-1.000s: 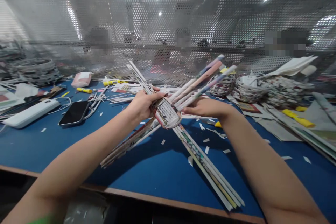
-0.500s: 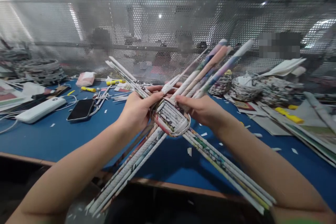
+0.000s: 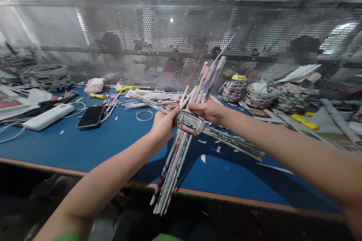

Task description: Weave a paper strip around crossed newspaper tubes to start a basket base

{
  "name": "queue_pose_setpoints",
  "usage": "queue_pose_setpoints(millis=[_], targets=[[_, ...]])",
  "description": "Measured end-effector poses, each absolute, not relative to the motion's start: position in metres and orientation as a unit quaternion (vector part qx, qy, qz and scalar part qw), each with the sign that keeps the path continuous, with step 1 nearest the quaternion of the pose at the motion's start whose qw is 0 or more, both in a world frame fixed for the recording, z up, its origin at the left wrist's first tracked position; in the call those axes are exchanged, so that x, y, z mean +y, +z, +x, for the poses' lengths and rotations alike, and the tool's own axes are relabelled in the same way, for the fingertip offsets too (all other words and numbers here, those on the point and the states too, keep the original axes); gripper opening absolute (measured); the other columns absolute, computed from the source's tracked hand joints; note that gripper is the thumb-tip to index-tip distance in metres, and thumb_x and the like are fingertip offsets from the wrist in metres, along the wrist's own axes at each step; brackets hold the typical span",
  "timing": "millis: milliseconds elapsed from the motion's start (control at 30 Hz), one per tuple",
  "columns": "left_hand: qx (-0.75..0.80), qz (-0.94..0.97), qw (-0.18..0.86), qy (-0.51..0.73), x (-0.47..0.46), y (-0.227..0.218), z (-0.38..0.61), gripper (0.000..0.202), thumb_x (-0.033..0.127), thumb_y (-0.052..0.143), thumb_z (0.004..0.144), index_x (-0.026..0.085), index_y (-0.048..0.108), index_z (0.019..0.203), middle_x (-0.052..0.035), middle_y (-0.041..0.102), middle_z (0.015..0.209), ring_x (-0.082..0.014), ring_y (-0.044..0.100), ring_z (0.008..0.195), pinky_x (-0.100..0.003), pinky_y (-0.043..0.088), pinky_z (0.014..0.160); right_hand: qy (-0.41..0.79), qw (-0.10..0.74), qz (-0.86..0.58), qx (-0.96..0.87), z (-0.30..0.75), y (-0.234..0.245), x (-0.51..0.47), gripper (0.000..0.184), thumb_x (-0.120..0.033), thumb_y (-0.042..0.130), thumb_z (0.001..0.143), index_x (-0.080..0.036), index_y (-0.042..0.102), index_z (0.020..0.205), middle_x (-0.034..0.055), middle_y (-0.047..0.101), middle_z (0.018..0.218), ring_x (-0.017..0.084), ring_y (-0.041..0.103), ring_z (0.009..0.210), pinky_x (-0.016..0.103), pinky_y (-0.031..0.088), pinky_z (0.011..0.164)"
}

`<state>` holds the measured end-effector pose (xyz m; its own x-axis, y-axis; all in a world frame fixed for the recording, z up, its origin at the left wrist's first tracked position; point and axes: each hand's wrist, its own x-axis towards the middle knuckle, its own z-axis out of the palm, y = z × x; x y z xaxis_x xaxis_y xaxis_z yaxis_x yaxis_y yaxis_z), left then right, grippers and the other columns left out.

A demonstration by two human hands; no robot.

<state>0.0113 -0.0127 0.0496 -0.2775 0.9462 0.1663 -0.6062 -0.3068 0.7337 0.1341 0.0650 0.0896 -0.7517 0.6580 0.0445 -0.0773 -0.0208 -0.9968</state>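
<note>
I hold a cross of rolled newspaper tubes (image 3: 172,165) above the blue table (image 3: 85,147), with a small woven oval hub (image 3: 190,122) at its centre. My left hand (image 3: 164,125) is closed on the hub's left side, thumb on top. My right hand (image 3: 207,110) is closed on the hub's right side. One bundle of tubes runs from near my body up toward the mesh screen; the other crosses it sideways, low over the table.
A black phone (image 3: 91,116), a white power bank (image 3: 48,116) and cables lie at the left. Small woven baskets (image 3: 256,96), paper sheets and yellow glue sticks (image 3: 304,122) crowd the right. A perforated metal screen (image 3: 158,41) stands behind the table, with people beyond it. Paper scraps dot the table.
Both hands have turned the tube cross, so the bundle that pointed up-right now stands nearly upright. The hands moved farther from me and the view shifted slightly.
</note>
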Motion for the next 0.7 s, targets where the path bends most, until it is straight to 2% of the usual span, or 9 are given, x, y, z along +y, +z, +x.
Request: queue_pose_setpoints(millis=[133,267,433,533,600,700], targets=[[0.302,0.261,0.548,0.736,-0.013,0.044,0.014,0.011,0.01,0.057,0.067,0.012,0.061,0.078,0.0003,0.063,0.066,-0.0082,0.056,0.055,-0.02,0.043,0.052,0.687,0.303,-0.232,-0.618,0.129,0.085,0.067,0.031,-0.019,0.071,0.057,-0.016,0.063,0.087,0.0047,0.068,0.084,0.019,0.062,0.08,0.035,0.048,0.079],[0.33,0.22,0.56,0.728,-0.014,0.033,0.016,0.009,0.008,0.056,0.069,0.011,0.059,0.076,-0.0003,0.063,0.065,-0.0085,0.055,0.052,-0.02,0.042,0.049,0.706,0.321,-0.219,-0.592,0.123,0.073,0.07,0.027,-0.019,0.069,0.059,-0.016,0.061,0.084,0.0037,0.068,0.079,0.018,0.063,0.073,0.033,0.05,0.071],[0.358,0.187,0.584,0.704,-0.009,0.011,0.016,0.007,0.009,0.052,0.073,0.011,0.058,0.073,-0.0002,0.061,0.058,-0.009,0.055,0.048,-0.022,0.044,0.05,0.686,0.355,-0.241,-0.588,0.113,0.049,0.079,0.02,-0.016,0.069,0.059,-0.018,0.056,0.074,0.0,0.065,0.065,0.014,0.061,0.06,0.029,0.051,0.061],[0.379,0.204,0.615,0.661,-0.008,0.003,0.008,0.006,0.016,0.053,0.076,0.012,0.058,0.078,-0.0016,0.063,0.061,-0.0104,0.057,0.05,-0.023,0.046,0.052,0.681,0.362,-0.256,-0.583,0.112,0.038,0.086,0.017,-0.016,0.068,0.06,-0.017,0.055,0.071,0.0006,0.064,0.062,0.014,0.06,0.057,0.028,0.051,0.058],[0.385,0.243,0.637,0.622,-0.01,0.001,0.002,0.009,0.019,0.058,0.074,0.012,0.059,0.08,-0.0042,0.065,0.067,-0.0118,0.06,0.055,-0.024,0.047,0.056,0.682,0.362,-0.258,-0.581,0.113,0.035,0.088,0.015,-0.017,0.067,0.061,-0.017,0.055,0.07,0.001,0.064,0.061,0.014,0.059,0.056,0.029,0.051,0.058],[0.354,0.316,0.636,0.608,-0.014,-0.001,-0.003,0.02,0.014,0.067,0.064,0.011,0.061,0.083,-0.0066,0.067,0.079,-0.0135,0.062,0.066,-0.025,0.049,0.066,0.681,0.367,-0.258,-0.579,0.113,0.036,0.087,0.014,-0.017,0.067,0.062,-0.017,0.056,0.071,0.0019,0.065,0.064,0.014,0.06,0.059,0.03,0.051,0.062]])
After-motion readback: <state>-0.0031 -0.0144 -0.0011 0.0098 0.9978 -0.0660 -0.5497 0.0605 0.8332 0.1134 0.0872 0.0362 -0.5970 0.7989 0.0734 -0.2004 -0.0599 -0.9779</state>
